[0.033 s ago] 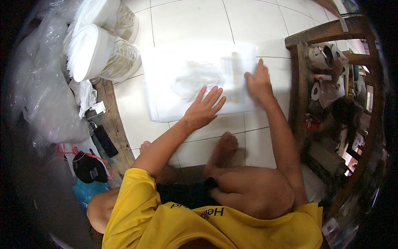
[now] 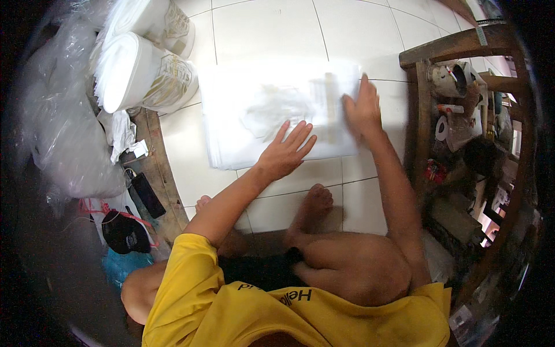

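Note:
A stack of thin white plastic sheets or bags (image 2: 231,121) with a blurred grey-gold print lies flat on the tiled floor in front of me. My left hand (image 2: 286,151) rests on its near middle, palm down, with the fingers spread. At the stack's right edge is my right hand (image 2: 363,113), its thumb apart from the outstretched fingers. Neither hand grips anything. Motion smears the right hand and the print a little.
Bent stacks of printed white plastic bags (image 2: 151,75) stand at the far left, beside a heap of clear plastic (image 2: 63,127). A phone (image 2: 147,195) and a black cap (image 2: 124,231) lie nearer. A wooden frame (image 2: 419,115) with cluttered shelves borders the right.
My right hand has slid very slightly away from me along the stack's right edge. My left hand stays in place on the stack.

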Demonstrator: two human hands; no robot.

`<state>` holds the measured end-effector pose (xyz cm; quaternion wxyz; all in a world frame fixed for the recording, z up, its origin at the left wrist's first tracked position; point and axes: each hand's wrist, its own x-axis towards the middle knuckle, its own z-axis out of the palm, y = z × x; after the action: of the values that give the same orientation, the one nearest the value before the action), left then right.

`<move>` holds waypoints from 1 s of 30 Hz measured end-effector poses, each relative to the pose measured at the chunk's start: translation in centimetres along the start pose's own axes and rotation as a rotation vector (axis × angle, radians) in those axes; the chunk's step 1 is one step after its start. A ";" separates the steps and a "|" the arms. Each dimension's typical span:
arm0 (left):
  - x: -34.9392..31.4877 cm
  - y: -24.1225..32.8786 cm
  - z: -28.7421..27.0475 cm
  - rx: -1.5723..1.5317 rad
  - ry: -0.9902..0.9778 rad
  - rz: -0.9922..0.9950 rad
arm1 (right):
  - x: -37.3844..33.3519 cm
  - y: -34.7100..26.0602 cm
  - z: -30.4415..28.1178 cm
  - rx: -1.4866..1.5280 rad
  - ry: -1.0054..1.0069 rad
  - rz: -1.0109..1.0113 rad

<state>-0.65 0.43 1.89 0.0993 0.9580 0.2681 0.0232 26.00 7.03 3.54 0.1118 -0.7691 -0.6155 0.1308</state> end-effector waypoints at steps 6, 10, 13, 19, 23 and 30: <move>0.7 -0.2 0.8 -0.052 0.016 0.066 | 9.9 -6.9 1.5 0.003 -0.131 -0.579; 0.7 -0.9 0.8 0.048 0.036 0.021 | 12.8 -9.8 3.5 -0.120 -0.466 -0.607; 0.2 -1.2 1.5 0.058 0.034 -0.006 | 12.7 -11.0 4.1 -0.196 -0.482 -0.693; 0.2 -1.1 1.5 0.037 0.048 -0.016 | 12.3 -10.9 4.2 -0.249 -0.463 -0.687; 0.2 -1.5 1.8 0.020 0.032 0.049 | 11.9 -11.6 3.9 -0.258 -0.454 -0.664; -1.4 -2.4 0.5 0.095 -0.053 0.056 | 11.9 -11.5 4.5 0.008 -0.345 -0.675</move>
<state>-3.08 1.65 0.97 0.0602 0.9690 0.2392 -0.0119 16.42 21.20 2.35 0.0463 -0.4894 -0.8436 0.2163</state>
